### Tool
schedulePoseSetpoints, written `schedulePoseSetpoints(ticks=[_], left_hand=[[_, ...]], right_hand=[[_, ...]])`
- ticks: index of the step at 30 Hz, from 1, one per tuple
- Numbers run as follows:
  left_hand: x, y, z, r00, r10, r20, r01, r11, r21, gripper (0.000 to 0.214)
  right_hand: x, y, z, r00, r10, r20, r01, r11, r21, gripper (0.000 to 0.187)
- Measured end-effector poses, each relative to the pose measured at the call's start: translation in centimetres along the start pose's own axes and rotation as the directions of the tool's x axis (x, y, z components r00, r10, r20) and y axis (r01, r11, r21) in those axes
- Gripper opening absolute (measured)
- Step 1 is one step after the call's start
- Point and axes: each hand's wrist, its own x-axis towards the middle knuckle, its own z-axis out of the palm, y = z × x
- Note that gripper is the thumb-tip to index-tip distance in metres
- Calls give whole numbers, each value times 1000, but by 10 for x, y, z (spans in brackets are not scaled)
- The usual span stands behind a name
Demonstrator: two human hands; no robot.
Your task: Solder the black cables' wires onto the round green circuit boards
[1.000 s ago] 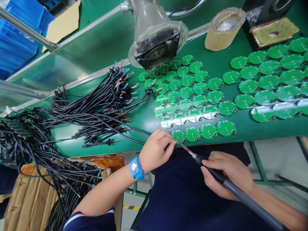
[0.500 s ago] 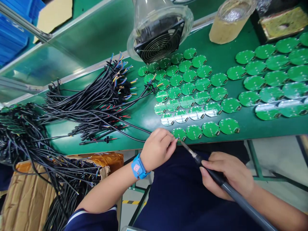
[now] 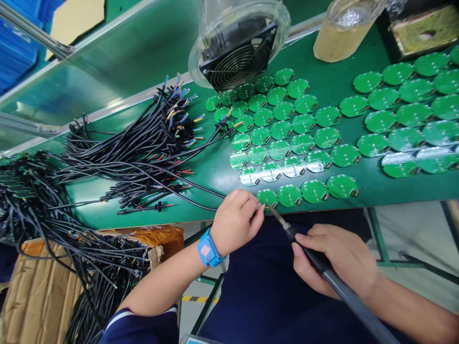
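My left hand (image 3: pixel 236 220), with a blue wrist strap (image 3: pixel 208 249), is pinched shut on a thin black cable (image 3: pixel 186 190) at the table's front edge, its end against a round green circuit board (image 3: pixel 267 196). My right hand (image 3: pixel 335 260) is closed round the dark handle of a soldering iron (image 3: pixel 322 268). The iron's metal tip touches that same board right beside my left fingertips. Several more round green boards (image 3: pixel 287 129) lie in rows behind it.
A heap of black cables with coloured wire ends (image 3: pixel 143 148) covers the left of the green table (image 3: pixel 211 167) and spills over a cardboard box (image 3: pixel 39 286). A clear fume-extractor fan (image 3: pixel 238 45) hangs at the back. A jar (image 3: pixel 340 33) and a yellow sponge (image 3: pixel 426 28) stand far right.
Both hands stay at the nearest board. The iron's tip has crept slightly left toward my left fingertips, and the view has shifted a little.
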Motion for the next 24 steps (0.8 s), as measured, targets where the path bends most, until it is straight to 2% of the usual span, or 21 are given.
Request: schedulePoseSetpoints(ticks=[6,9,13,15,24], left_hand=[[3,7,0,995,-95,21,94,995,23,15],[5,10,-2,988,-152,43,151,988,7,14],[8,12,-6,974,-211,84,214,976,-31,13],[10,11,-9,966,-231,116,240,969,-63,11],[18,4,-18,943,-250,219,290,941,-175,8]], right_hand=[[2,-3,2,999,-45,-10,45,999,-9,18],[3,-2,-1,999,8,-41,-8,1000,-5,15],[5,0,-7,980,129,-149,-133,991,-18,15],[6,2,-7,978,152,-145,-156,988,-17,15],[8,7,1,989,68,-134,-61,996,57,23]])
